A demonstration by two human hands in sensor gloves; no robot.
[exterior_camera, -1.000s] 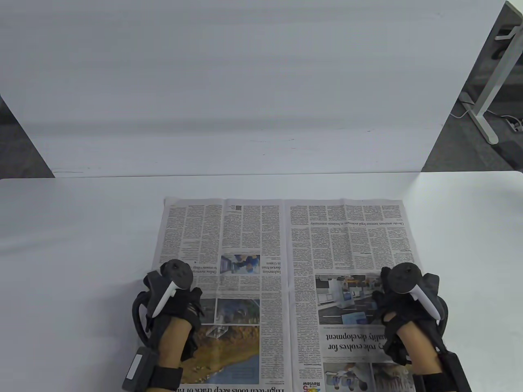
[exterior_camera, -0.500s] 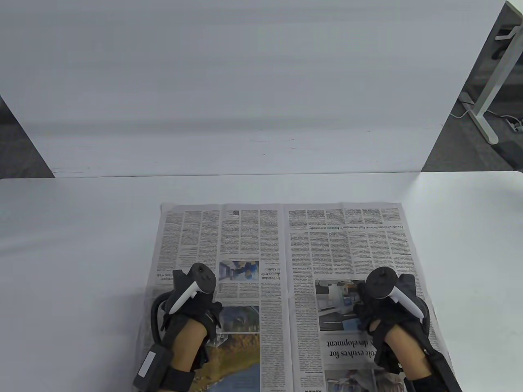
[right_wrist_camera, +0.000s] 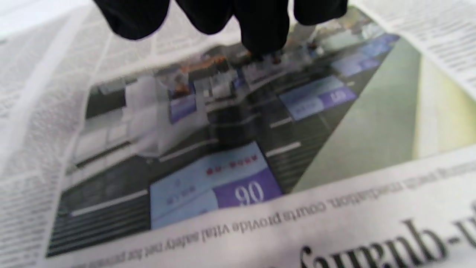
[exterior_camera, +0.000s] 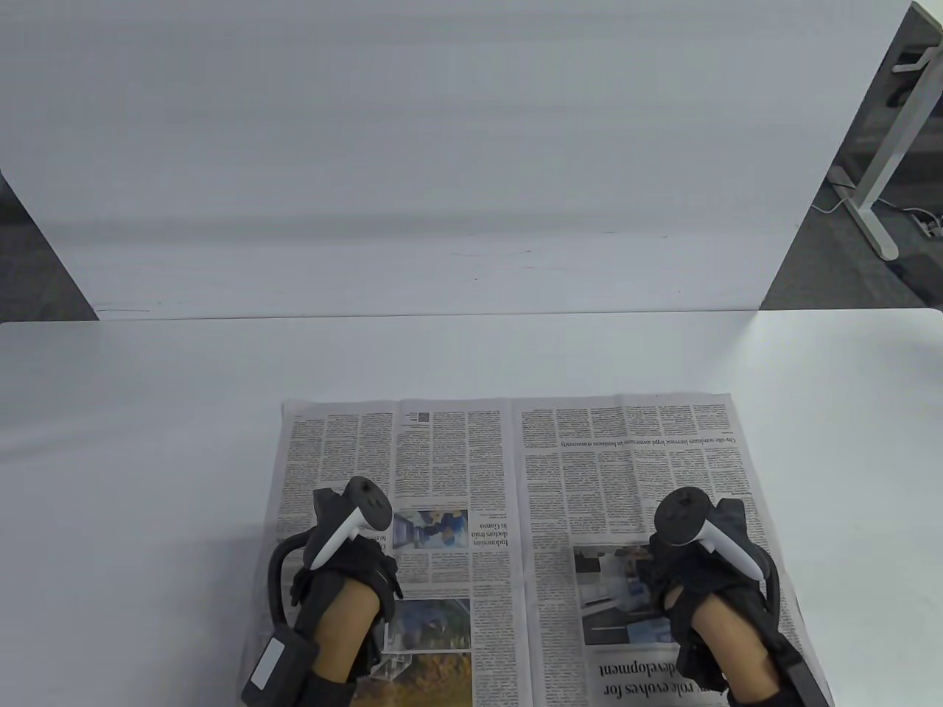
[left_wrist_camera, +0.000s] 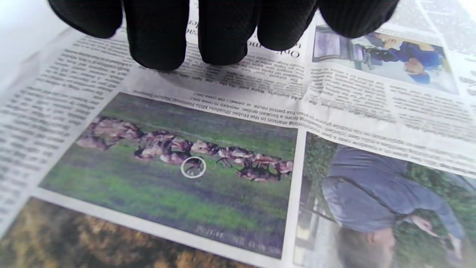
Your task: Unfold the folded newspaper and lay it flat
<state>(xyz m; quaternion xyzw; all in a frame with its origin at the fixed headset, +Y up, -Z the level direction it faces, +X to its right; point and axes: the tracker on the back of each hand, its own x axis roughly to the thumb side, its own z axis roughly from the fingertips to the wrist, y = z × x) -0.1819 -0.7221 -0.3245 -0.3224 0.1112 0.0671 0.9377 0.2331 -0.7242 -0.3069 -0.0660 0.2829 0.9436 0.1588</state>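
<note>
White table [exterior_camera: 147,442], white backboard [exterior_camera: 442,147], grey floor [exterior_camera: 832,258].

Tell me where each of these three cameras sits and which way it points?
Table view: above and in front, looking down at the table, the open newspaper, left hand and right hand.
Left wrist view: on the left wrist, looking down past gloved fingertips at the page.
Right wrist view: on the right wrist, looking down past fingertips at a blurred photo.
Shared: the blue-clad figures' photo shows in table and left wrist views.
</note>
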